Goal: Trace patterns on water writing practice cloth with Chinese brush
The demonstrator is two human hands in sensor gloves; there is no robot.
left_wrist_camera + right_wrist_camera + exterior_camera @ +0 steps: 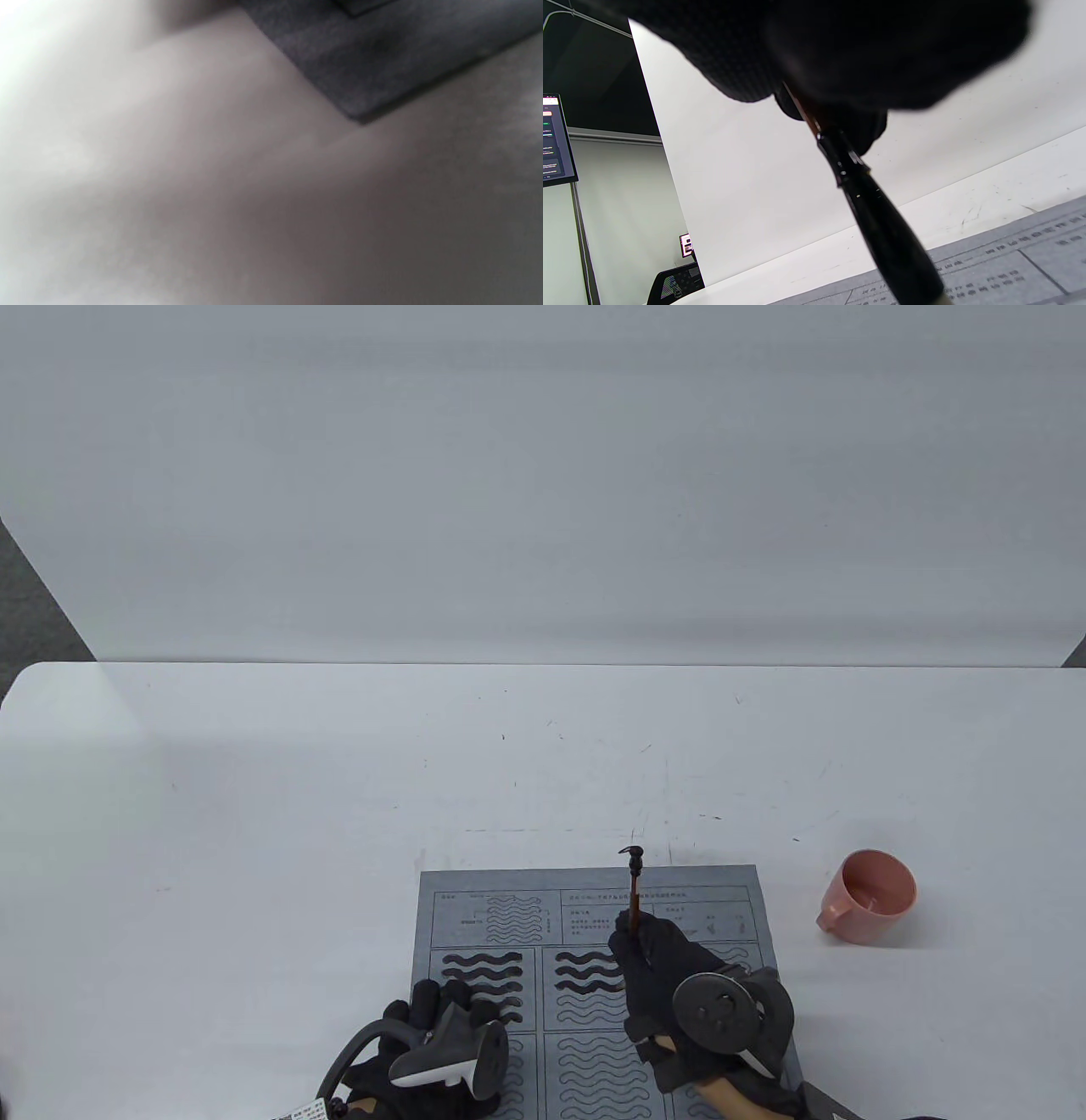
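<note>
A grey water writing cloth (pixel 509 899) with printed wave patterns lies at the table's near edge; several waves in its upper panels are dark. My right hand (pixel 653 967) grips a brown Chinese brush (pixel 635 891) upright over the cloth's middle, the loop end pointing up and away. In the right wrist view the brush's black ferrule (pixel 878 220) runs down from my gloved fingers (pixel 814 46) toward the cloth (pixel 1009 262). My left hand (pixel 441 1027) rests on the cloth's lower left part. The left wrist view shows only a blurred corner of the cloth (pixel 382 63).
A pink cup (pixel 870 897) holding water stands on the white table (pixel 339 780) to the right of the cloth. A white backdrop (pixel 543 475) rises behind the table. A monitor (pixel 555 140) shows at the left of the right wrist view.
</note>
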